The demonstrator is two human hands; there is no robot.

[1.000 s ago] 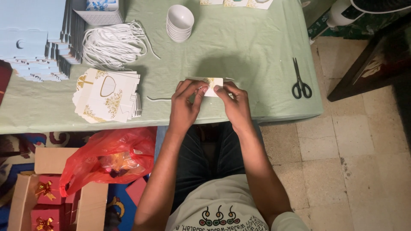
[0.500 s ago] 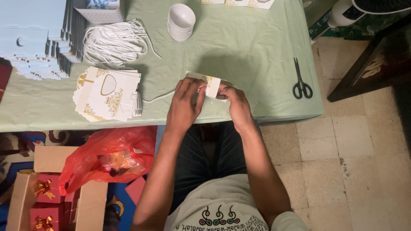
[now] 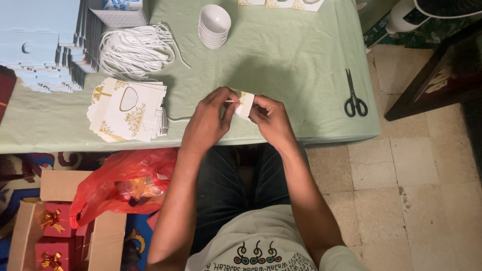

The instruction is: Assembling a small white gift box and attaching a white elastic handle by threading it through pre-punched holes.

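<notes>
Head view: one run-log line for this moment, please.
left hand: pinching white cord at small paper box | right hand: gripping box | scissors: untouched on green table

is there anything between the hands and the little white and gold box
Nothing visible. Both the left hand and right hand already grip the small white and gold paper box directly, above the green tablecloth's near edge.
</notes>
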